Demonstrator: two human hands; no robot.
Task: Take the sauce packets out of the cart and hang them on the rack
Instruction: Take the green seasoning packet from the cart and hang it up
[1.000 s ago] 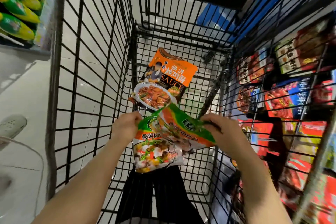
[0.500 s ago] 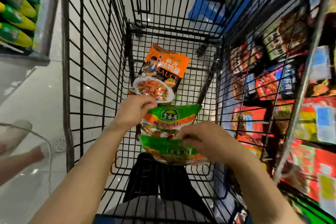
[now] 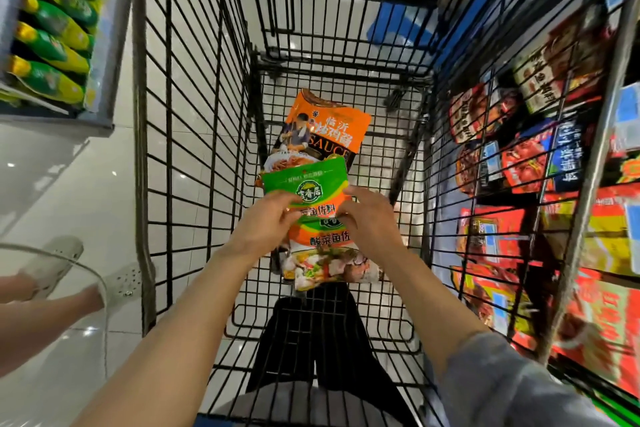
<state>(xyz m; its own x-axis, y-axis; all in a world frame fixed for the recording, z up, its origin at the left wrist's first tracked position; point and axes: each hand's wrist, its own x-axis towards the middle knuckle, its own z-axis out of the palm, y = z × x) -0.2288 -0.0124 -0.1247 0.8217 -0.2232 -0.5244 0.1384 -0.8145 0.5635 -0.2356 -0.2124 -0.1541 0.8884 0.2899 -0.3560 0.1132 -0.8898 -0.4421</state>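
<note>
Looking down into the black wire cart (image 3: 194, 149), I have both hands at mid-frame. My left hand (image 3: 266, 222) has its grip pinched on the left edge of a green-and-orange sauce packet (image 3: 308, 184), fingers curled over its front. My right hand (image 3: 370, 218) grasps the right side of the same bundle, where a second green-and-orange packet (image 3: 329, 253) lies just under the first, its printed food picture showing toward the lower centre. I cannot tell which hand carries which packet alone. Both packets are held above the cart floor. Beyond them, toward upper centre, an orange sauce packet (image 3: 329, 128) lies on the cart's bottom. The rack (image 3: 588, 156) of hanging red packets fills the right side of the frame, outside the cart wall.
</note>
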